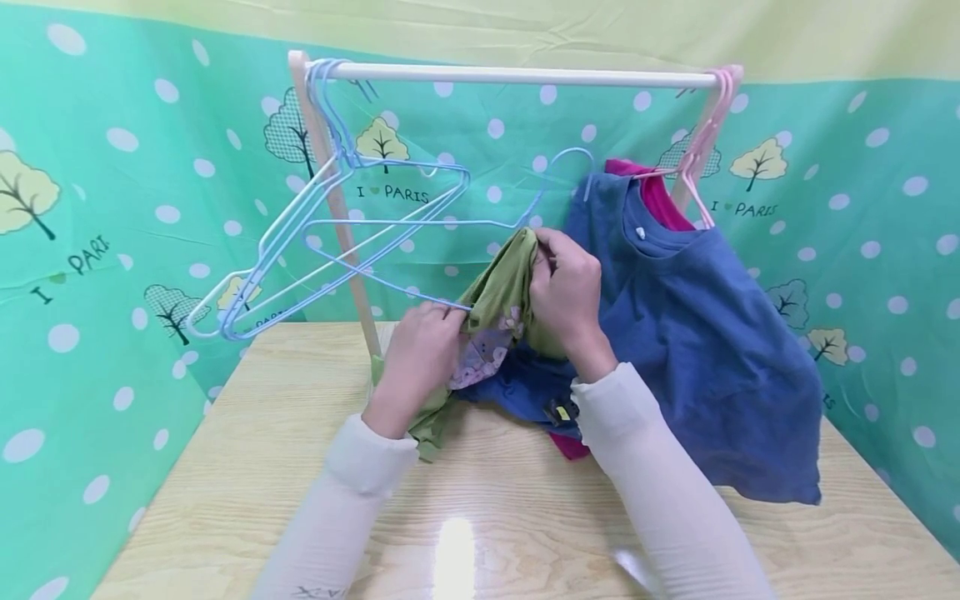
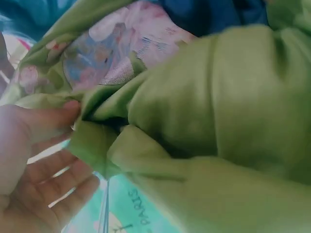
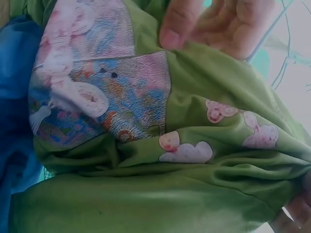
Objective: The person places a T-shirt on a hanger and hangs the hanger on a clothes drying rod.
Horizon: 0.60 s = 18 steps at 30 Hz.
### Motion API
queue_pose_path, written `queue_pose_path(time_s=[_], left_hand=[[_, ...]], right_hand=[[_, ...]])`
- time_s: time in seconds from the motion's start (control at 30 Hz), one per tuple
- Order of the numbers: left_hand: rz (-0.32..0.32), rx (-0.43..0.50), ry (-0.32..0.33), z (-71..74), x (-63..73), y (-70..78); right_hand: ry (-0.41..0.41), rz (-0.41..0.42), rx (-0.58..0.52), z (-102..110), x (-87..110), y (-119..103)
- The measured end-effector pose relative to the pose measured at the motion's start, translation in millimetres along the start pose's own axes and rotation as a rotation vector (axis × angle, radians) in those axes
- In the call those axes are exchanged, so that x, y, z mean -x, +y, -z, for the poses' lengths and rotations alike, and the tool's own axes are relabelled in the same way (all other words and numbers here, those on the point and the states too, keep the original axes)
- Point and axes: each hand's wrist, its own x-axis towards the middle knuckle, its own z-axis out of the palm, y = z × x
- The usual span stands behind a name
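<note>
A green shirt (image 1: 504, 287) with a pink and blue printed patch (image 3: 114, 92) is bunched between both hands. My left hand (image 1: 422, 354) grips its left side; in the left wrist view the thumb (image 2: 53, 119) presses on the cloth while the fingers lie behind it. With thumb and fingers, my right hand (image 1: 568, 287) pinches the shirt's upper edge. A light blue wire hanger (image 1: 420, 222) is tilted above the hands, and its lower arm runs into the green cloth by my left fingers. The hanger's end is hidden inside the shirt.
Several blue and white hangers (image 1: 258, 267) hang at the left of the rack's white rail (image 1: 517, 74). To the right hangs a blue T-shirt (image 1: 697, 333), with a magenta garment (image 1: 660, 200) behind it. Under everything lies a wooden tabletop (image 1: 247, 492).
</note>
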Motion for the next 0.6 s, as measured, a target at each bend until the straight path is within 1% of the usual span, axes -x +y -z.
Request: queue_pose_path(time_s=[0.07,0.17,0.23,0.3,0.4,0.5,0.6], left_hand=[[-0.057,0.072,0.04,-2.1,-1.0,2.9],[-0.102,0.237,0.098,-6.6,-2.0,7.2],[-0.097,0.376,0.136,-9.6,-2.9,9.7],[-0.072,0.51,0.175,-12.6,-3.6,11.3],[-0.043,0.671,0.221,-15.8,-4.2,12.9],[-0.042,0.755,0.237,-16.5,-4.0,14.4],[-0.066,0.787,0.228,-14.6,-3.5,15.8]], right_hand=[[0.003,0.003,-0.004,-0.4,0.2,-1.5],[0.016,-0.003,-0.014,0.6,-0.7,-2.3],[0.033,-0.013,-0.022,1.9,-1.9,-1.9],[0.045,-0.021,-0.025,3.5,-3.8,-1.3],[0.061,-0.028,-0.026,5.3,-6.7,-0.7],[0.058,-0.03,-0.033,6.3,-8.4,-1.2],[0.055,-0.032,-0.038,6.5,-8.2,-1.3]])
